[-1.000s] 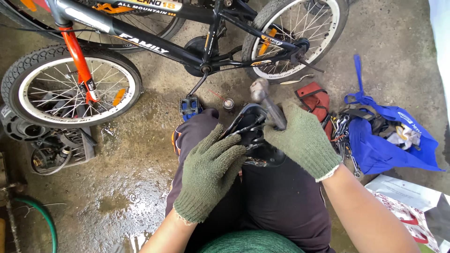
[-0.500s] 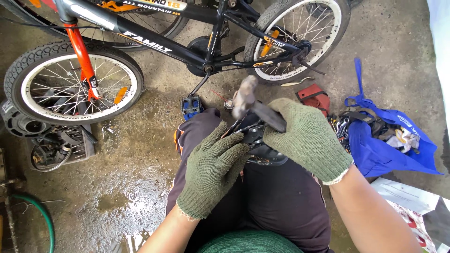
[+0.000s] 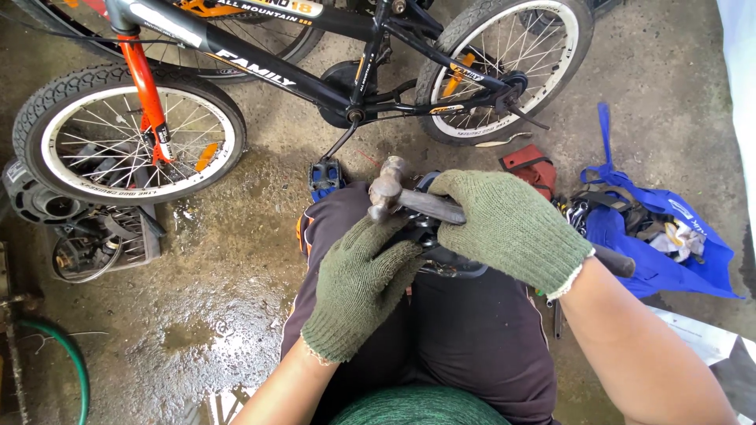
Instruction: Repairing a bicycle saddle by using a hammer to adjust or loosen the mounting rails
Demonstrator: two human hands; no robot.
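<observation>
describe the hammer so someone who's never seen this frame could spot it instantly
Start at the small black bicycle with the orange fork across the top, then drop to the person's dark-trousered lap below its blue pedal. There the green-gloved right hand grips the dark-handled hammer with a dull grey metal head. Its rounded head, above the left hand, is the only bare steel lump between the gloves.

The right hand (image 3: pixel 512 228) covers the middle of the hammer (image 3: pixel 394 197) handle, and both gloves hide most of the dark part (image 3: pixel 449 264) on the lap, so what it is can't be told. The bicycle (image 3: pixel 315 71) is cut off by the top edge, the blue bag's (image 3: pixel 669 252) contents too jumbled to tell.
</observation>
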